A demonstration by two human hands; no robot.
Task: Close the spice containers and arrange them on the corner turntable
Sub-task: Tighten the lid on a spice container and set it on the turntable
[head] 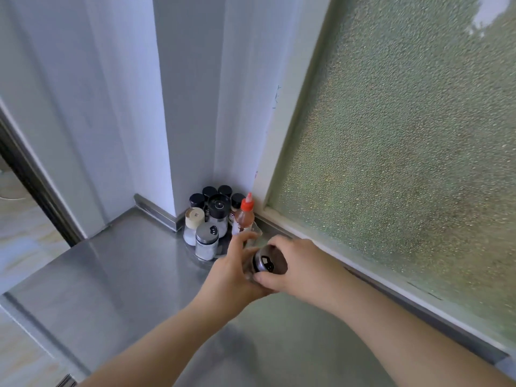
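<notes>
Both hands hold one glass spice shaker with a metal perforated lid (267, 263) just in front of the corner turntable (198, 260). My left hand (231, 270) wraps the glass body from the left. My right hand (293, 263) grips the metal lid from the right. On the turntable stand a metal-lidded shaker of white powder (206, 241), a cream-capped jar (193, 226), a black-topped grinder (218, 216), a red-capped sauce bottle (244, 219) and several black-lidded jars (209, 192) at the back. The shaker's contents are hidden by my fingers.
The stainless steel counter (125, 275) runs from the corner toward me. A frosted window (405, 163) and its sill (363, 270) line the right side. White walls (111, 107) form the corner. The counter's left edge drops to the floor (25, 227).
</notes>
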